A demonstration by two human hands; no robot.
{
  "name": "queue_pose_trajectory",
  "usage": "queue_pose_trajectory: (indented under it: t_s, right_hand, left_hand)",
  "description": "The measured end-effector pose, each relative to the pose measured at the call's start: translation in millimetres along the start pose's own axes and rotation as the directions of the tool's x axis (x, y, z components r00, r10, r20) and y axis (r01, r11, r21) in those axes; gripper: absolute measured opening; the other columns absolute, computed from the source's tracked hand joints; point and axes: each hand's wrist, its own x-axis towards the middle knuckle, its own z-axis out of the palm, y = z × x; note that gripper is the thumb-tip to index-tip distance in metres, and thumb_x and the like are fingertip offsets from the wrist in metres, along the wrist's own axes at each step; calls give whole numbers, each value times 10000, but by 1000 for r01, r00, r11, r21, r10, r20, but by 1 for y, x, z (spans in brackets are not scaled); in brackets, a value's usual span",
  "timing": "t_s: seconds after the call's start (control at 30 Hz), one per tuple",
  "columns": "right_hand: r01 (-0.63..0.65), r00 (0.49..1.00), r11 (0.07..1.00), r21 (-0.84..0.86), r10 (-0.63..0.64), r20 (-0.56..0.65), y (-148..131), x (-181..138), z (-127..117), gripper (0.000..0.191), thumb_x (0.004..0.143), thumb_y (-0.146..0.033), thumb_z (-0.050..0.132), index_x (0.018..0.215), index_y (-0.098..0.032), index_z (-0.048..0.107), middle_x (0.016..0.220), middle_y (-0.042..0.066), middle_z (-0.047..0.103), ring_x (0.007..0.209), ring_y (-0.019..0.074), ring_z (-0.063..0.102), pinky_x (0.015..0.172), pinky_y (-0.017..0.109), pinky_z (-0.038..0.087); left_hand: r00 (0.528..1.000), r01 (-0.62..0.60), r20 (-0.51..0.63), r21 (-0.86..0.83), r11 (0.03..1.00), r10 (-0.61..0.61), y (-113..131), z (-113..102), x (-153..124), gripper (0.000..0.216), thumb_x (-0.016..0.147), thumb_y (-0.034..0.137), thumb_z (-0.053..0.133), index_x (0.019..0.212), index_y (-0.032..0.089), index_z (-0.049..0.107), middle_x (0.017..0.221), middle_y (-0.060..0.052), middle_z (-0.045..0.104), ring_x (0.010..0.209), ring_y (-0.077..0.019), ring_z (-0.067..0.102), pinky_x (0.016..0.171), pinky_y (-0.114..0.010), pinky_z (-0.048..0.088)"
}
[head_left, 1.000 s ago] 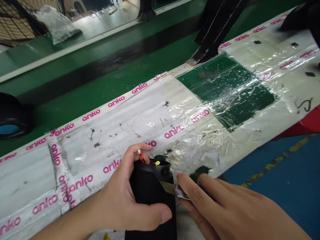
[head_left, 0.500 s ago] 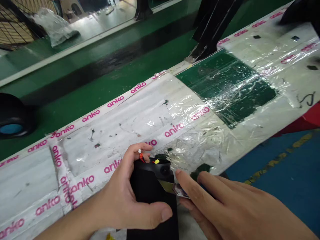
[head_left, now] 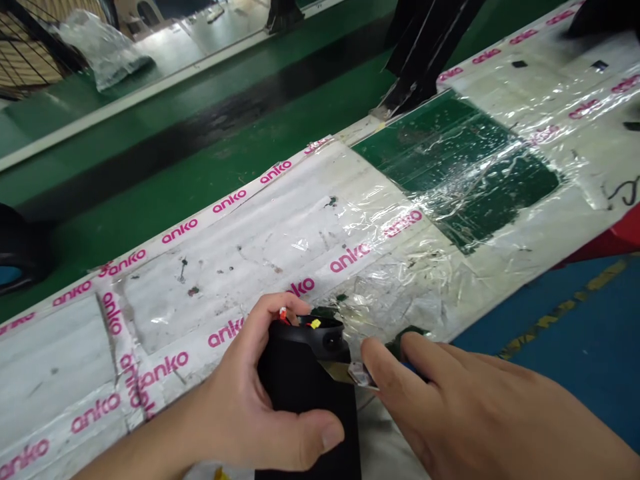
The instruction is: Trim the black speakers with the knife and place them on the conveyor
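My left hand is wrapped round a black cylindrical housing at the near edge of the taped workbench, index finger over its top rim. Small red, white and yellow wire connectors stick out of that rim. My right hand pinches a small utility knife, and its blade lies against the housing's right side just below the rim. The knife's handle is mostly hidden under my fingers.
The bench is covered in white sheet, clear film and pink "anko" tape, with a green patch at the right. Behind it runs a green conveyor belt. A black round object sits at the far left. Blue floor lies to the right.
My right hand has shifted slightly to the right along the housing with the blade. The view has drifted a little; my left hand keeps its grip.
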Motion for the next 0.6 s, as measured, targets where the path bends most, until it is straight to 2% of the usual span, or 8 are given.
queue_pose_trajectory:
  t_s: [0.1, 0.17, 0.33, 0.47, 0.53, 0.6]
  right_hand:
    - [-27, 1000, 998, 57, 27, 11, 4, 9, 5, 516, 638, -47, 462, 1114, -246, 485, 660, -21, 581, 393, 194, 574, 401, 332, 294]
    - [-29, 999, 993, 112, 27, 18, 5, 11, 9, 431, 708, -24, 452, 1065, -266, 443, 645, -38, 580, 385, 196, 585, 397, 334, 264]
    - [-56, 997, 986, 159, 48, 53, 8, 14, 13, 191, 981, -101, 394, 1055, -267, 451, 650, -48, 610, 400, 222, 630, 395, 338, 227]
    - [-2, 990, 972, 233, -31, 137, 17, 16, -1, 157, 999, -137, 420, 1021, -272, 497, 652, -45, 615, 401, 230, 617, 389, 347, 216]
    - [7, 998, 969, 248, -23, 61, 24, 10, -12, 169, 1005, -144, 409, 1055, -272, 509, 672, -38, 620, 436, 227, 618, 395, 354, 272]
    - [-70, 995, 958, 278, 87, -49, 29, -1, -20, 151, 1029, -178, 409, 1066, -280, 513, 683, -31, 626, 473, 218, 617, 422, 343, 346]
  left_hand:
    - [1000, -28, -5, -4, 1000, 28, 0, 2, 1, 736, 737, 283, 945, 1308, 373, 488, 955, 25, 725, 890, -224, 740, 722, -277, 607]
    - [998, -51, -21, 5, 999, 52, 0, 3, 2, 688, 732, 299, 942, 1267, 340, 512, 874, 16, 709, 849, -246, 748, 641, -279, 595]
    - [995, -89, -48, 76, 993, 92, 3, 6, 5, 645, 718, 356, 941, 1229, 333, 548, 999, -29, 730, 872, -277, 750, 611, -311, 596]
    - [989, -126, -58, 126, 984, 134, 4, 5, 5, 588, 778, 346, 905, 1238, 357, 538, 993, -14, 699, 931, -266, 729, 626, -285, 573]
    - [985, -155, -53, 151, 976, 165, 1, 1, 4, 589, 811, 336, 870, 1277, 380, 513, 989, -5, 664, 973, -261, 709, 642, -273, 560]
    - [976, -197, -52, 204, 959, 212, -5, -4, 3, 641, 815, 344, 837, 1346, 392, 480, 1060, -21, 615, 1043, -275, 673, 710, -307, 574]
